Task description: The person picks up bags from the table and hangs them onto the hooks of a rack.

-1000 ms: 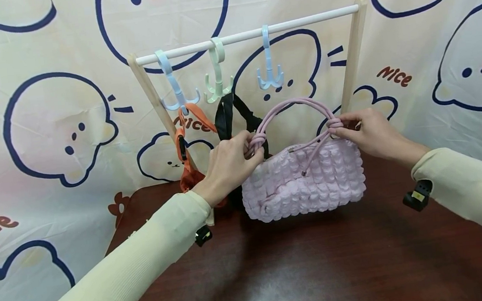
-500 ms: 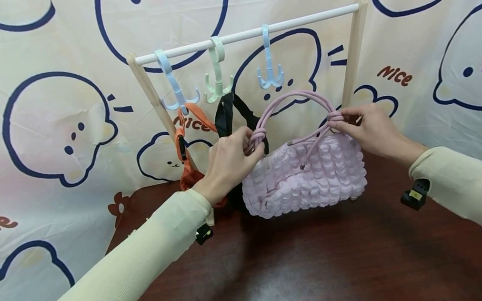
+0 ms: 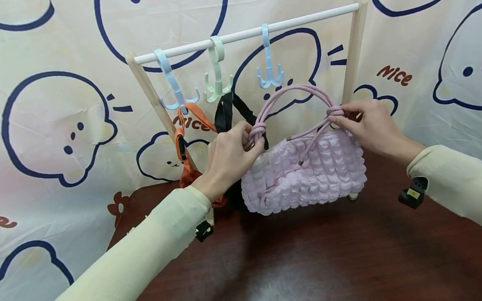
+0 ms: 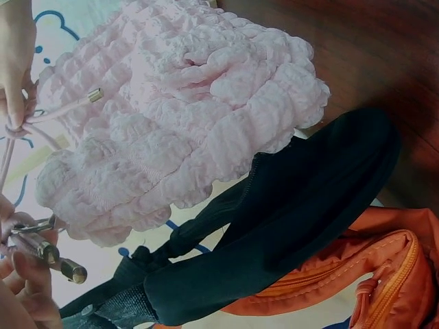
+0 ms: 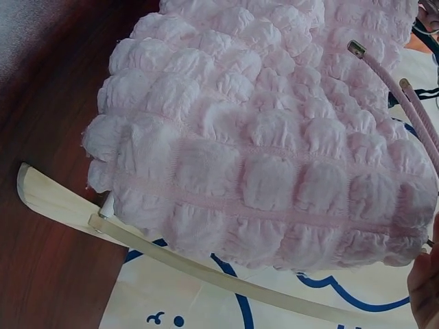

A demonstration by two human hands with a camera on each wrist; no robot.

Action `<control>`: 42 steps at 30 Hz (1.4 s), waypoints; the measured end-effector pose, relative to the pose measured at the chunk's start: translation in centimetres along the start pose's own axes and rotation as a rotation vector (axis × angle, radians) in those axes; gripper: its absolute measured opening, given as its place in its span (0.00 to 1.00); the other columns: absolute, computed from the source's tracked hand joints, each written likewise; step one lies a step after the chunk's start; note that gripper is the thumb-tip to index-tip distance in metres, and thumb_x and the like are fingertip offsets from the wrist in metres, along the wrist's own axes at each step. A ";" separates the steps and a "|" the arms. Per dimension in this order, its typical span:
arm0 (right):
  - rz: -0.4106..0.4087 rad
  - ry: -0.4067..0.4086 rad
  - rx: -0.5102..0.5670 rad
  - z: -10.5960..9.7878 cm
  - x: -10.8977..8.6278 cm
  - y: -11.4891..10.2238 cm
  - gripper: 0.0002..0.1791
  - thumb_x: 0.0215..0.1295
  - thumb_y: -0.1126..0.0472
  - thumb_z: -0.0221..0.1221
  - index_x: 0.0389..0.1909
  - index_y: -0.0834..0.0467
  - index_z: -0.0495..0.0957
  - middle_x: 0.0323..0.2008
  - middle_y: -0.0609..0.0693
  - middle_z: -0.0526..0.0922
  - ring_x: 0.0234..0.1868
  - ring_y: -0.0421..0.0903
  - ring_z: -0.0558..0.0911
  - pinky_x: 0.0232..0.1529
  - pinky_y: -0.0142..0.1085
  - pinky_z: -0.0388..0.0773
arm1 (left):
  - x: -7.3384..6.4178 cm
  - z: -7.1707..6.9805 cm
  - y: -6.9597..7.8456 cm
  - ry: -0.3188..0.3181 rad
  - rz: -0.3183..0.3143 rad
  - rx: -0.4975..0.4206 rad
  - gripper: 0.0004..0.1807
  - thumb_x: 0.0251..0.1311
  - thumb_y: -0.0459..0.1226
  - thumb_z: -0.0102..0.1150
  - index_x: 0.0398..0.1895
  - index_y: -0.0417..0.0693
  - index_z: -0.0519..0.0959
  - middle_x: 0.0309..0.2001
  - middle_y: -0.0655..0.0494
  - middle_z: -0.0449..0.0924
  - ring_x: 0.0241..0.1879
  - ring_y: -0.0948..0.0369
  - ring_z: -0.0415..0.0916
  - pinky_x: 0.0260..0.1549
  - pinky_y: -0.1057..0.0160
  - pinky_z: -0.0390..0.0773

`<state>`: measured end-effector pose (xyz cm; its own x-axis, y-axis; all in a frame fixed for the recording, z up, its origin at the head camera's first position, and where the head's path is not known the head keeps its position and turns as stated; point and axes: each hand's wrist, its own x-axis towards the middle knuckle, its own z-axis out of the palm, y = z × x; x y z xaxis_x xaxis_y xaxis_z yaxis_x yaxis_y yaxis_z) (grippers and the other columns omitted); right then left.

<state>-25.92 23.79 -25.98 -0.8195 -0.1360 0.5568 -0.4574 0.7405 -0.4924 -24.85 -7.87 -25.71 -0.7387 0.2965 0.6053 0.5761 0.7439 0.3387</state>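
A pink quilted handbag (image 3: 307, 173) hangs in the air between both hands, its looped cord handle (image 3: 293, 88) arching upward. My left hand (image 3: 230, 156) pinches the knotted left base of the handle. At the right base my right hand (image 3: 369, 122) pinches the other knot. Above the handle a light-blue hook (image 3: 270, 76) hangs from the white rod (image 3: 298, 21), apart from it. In the left wrist view, the bag's puffy side (image 4: 178, 123) lies close to a black bag (image 4: 302, 219), and metal-tipped cord ends (image 4: 58, 260) stick out by the left fingers.
A green hook (image 3: 217, 76) and another blue hook (image 3: 175, 87) hang further left on the rod. A black strap (image 3: 225, 116) and an orange strap (image 3: 197, 116) hang below them. Wooden posts (image 3: 350, 55) support the rack, which stands on a dark brown table (image 3: 319, 258).
Both hands have lifted the pink handbag slightly and moved it toward the rack. Its handle now overlaps the area just under the right blue hook. The hooks have not moved.
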 end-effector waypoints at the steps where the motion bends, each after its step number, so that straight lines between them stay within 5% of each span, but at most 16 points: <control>1: 0.000 0.003 -0.001 0.0 0.0 0.0 0.16 0.69 0.53 0.64 0.49 0.59 0.87 0.37 0.60 0.87 0.27 0.42 0.74 0.21 0.27 0.70 | 0.1 0.0 0.0 0.000 -0.001 0.000 0.10 0.65 0.46 0.60 0.41 0.51 0.80 0.20 0.60 0.72 0.18 0.62 0.68 0.18 0.63 0.65; 42: -0.104 0.122 0.016 -0.1 1.6 -1.4 0.14 0.70 0.57 0.63 0.47 0.64 0.87 0.35 0.61 0.87 0.26 0.34 0.73 0.24 0.21 0.67 | 1.8 -1.5 1.0 0.020 -0.026 0.009 0.10 0.66 0.48 0.60 0.41 0.52 0.79 0.21 0.59 0.74 0.19 0.62 0.69 0.18 0.62 0.66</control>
<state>-26.54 22.61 -24.32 -0.7199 -0.1291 0.6820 -0.5436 0.7158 -0.4383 -25.04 -7.48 -23.16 -0.7466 0.2649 0.6103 0.5533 0.7566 0.3484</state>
